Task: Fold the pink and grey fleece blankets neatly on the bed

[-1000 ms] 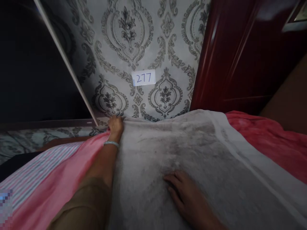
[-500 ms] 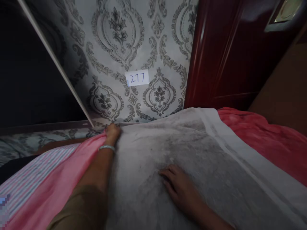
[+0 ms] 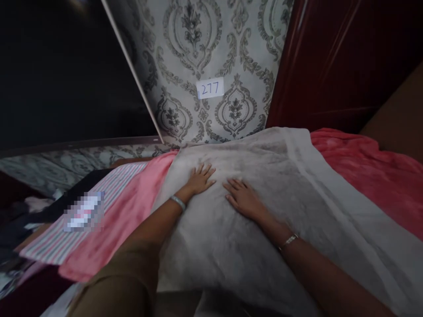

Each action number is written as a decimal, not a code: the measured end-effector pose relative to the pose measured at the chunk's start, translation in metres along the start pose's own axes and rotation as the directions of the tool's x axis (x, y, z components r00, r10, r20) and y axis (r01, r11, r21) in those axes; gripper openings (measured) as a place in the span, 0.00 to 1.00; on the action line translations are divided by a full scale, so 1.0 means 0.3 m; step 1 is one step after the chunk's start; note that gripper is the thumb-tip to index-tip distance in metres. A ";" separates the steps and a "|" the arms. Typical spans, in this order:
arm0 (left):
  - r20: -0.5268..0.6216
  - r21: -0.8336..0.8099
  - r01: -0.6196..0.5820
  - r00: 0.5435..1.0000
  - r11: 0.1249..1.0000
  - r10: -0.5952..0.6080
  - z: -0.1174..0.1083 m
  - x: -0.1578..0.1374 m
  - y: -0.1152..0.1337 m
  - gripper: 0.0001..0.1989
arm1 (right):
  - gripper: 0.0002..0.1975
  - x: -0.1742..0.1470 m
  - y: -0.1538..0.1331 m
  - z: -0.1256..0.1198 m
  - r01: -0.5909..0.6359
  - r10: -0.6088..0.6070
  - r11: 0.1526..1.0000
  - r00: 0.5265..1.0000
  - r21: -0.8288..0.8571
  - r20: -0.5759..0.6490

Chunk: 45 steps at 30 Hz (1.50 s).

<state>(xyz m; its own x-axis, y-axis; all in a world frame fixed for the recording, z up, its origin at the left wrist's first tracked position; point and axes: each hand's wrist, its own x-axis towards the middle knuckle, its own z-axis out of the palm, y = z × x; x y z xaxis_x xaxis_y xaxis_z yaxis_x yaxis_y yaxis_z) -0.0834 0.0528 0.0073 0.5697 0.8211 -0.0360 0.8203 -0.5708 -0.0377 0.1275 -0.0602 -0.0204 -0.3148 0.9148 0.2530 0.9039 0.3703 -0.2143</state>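
The left hand (image 3: 200,179) lies palm down near the centre of the frame, its grip loose and fingers fanned. Just beside it, the right hand (image 3: 243,197) lies palm down too, fingers extended and closer together; neither grip has hold of anything. Both rest on a gray cloth (image 3: 214,246), which fills the middle and lower right of the frame. Judging by its look, the cloth is mostly laid out: the part around the hands is fairly flat, while shallow creases are left toward its far edge and right-hand band. A pink cloth (image 3: 142,193) and a striped cloth (image 3: 114,187) lie at left, a red cloth (image 3: 360,163) at right. Beyond, a paper label (image 3: 210,88) reading 277 is on the patterned wall (image 3: 193,57), between a dark screen (image 3: 72,75) at upper left and a dark red panel (image 3: 327,66) at upper right.
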 end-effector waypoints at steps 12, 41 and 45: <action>-0.068 -0.054 0.370 0.925 0.928 -0.373 0.044 -0.637 -0.226 0.29 | 0.34 -0.583 0.453 -0.208 -0.484 0.511 0.838 0.858 -0.253 0.049; -0.125 -0.143 0.721 0.666 0.678 -0.735 0.044 -0.941 -0.007 0.25 | 0.35 -0.813 0.591 -0.349 -0.942 0.940 0.333 0.335 -0.046 -0.060; -0.127 -0.154 0.740 0.643 0.655 -0.756 0.039 -0.938 0.003 0.25 | 0.34 -0.811 0.521 -0.371 -0.947 0.945 0.322 0.322 -0.010 -0.061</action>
<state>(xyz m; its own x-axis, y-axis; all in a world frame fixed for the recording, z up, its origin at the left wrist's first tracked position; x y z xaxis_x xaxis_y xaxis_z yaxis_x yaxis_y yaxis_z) -0.2435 -0.1788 0.0057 -0.2472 0.9600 0.1318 0.9666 0.2349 0.1022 0.3776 -0.2429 -0.0104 0.7705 0.6343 -0.0631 0.5917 -0.7485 -0.2993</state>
